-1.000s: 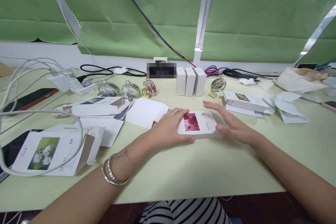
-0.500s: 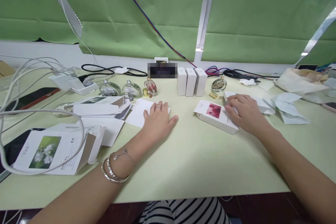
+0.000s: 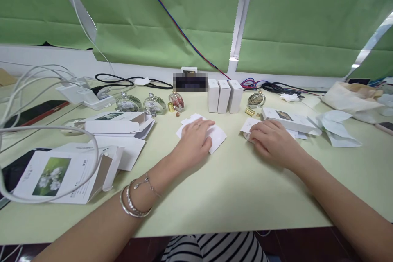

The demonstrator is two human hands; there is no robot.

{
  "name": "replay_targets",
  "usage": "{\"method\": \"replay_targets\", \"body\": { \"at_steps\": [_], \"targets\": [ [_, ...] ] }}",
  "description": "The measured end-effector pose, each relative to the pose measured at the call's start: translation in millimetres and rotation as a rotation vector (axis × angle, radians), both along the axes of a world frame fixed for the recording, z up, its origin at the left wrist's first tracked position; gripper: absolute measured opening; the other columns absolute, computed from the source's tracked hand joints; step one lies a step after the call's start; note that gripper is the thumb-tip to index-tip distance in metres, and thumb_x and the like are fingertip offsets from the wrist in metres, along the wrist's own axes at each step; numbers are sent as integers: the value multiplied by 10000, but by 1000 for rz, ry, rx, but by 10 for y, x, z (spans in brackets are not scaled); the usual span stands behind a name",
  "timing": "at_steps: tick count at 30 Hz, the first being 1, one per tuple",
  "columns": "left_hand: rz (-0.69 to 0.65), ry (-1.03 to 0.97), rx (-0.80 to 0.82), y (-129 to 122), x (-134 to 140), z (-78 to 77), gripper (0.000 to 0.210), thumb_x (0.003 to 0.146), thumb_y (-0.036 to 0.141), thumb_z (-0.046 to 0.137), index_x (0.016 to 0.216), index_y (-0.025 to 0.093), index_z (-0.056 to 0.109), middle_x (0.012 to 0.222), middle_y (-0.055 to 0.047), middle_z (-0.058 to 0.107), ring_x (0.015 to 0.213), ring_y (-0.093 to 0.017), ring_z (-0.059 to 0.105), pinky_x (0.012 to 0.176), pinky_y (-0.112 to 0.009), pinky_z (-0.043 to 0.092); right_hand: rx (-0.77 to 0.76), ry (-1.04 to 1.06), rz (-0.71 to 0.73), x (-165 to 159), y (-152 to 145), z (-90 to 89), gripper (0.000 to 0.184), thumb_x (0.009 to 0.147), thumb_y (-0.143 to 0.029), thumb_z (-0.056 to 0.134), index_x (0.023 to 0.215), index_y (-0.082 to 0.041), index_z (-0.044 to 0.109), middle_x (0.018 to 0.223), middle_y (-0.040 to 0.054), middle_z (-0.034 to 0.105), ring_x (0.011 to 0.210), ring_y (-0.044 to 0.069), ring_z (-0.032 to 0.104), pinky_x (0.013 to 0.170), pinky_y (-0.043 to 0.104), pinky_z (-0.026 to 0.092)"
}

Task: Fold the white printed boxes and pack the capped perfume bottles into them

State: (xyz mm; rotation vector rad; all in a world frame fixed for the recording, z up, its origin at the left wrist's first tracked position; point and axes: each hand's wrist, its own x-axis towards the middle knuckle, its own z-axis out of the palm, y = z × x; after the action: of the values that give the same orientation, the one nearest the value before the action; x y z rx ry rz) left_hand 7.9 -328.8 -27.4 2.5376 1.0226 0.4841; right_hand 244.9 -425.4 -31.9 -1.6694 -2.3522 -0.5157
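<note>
My left hand [image 3: 195, 141] lies over a folded white paper sheet [image 3: 217, 136] near the middle of the table, its fingers bent and close together on it. Parts of the sheet stick out above and to the right of the fingers. On the right, the fingers of my right hand [image 3: 272, 143] curl over a flat white carton [image 3: 248, 125], and most of it, with its printed picture, is hidden beneath the hand. Just behind that hand lies another white carton [image 3: 296, 122] with a dark gold picture.
Three white boxes [image 3: 224, 96] stand upright at the back. Glass perfume bottles [image 3: 155, 103] and gold caps [image 3: 249, 111] sit along the rear. Opened cartons [image 3: 73, 176] and white cables [image 3: 96, 153] crowd the left. Crumpled paper [image 3: 337, 129] and a cloth bag [image 3: 353, 96] are at right.
My left hand has slid right, and the white sheet has moved and turned with it. The carton under my right hand has shifted right and is now mostly covered; that hand sits slightly lower.
</note>
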Motion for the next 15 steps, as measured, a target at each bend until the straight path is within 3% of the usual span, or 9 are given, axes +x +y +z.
{"method": "replay_targets", "body": {
  "at_steps": [3,6,8,11,15],
  "targets": [
    [191,58,12,36,-6,-20,515,885,356,353,1332,101,351,1428,-173,355,1355,-348,234,1059,-566,245,114,67,-12,-33,-12,-20,189,850,-161,413,884,-190,596,969,120,645,965,284,563,868,485,431],
    [212,56,-43,39,0,-31,516,896,378,345,1321,87,358,1354,-184,436,1267,-336,375,1004,-514,343,55,142,39,-163,-30,-63,245,887,-221,406,1073,-168,557,1156,147,593,1084,278,538,901,470,452],
    [109,20,-67,15,9,-36,466,898,359,358,1293,114,402,1317,-152,480,1210,-292,446,994,-451,376,-48,162,44,-252,-43,-90,367,899,-307,422,1229,-155,474,1306,164,504,1175,281,496,932,472,455],
    [-150,-11,-57,-38,12,-44,371,894,319,392,1215,161,490,1301,-101,489,1179,-236,476,1003,-377,385,-173,155,15,-311,-52,-120,573,882,-455,449,1368,-171,346,1457,163,341,1314,297,364,1010,490,406],
    [-318,-25,-80,-74,0,-48,290,887,236,394,1128,193,549,1255,-61,503,1080,-193,532,959,-331,412,-247,159,-61,-278,-37,-134,633,877,-492,437,1409,-175,303,1504,159,254,1359,300,295,1059,484,357]
  ]
}}
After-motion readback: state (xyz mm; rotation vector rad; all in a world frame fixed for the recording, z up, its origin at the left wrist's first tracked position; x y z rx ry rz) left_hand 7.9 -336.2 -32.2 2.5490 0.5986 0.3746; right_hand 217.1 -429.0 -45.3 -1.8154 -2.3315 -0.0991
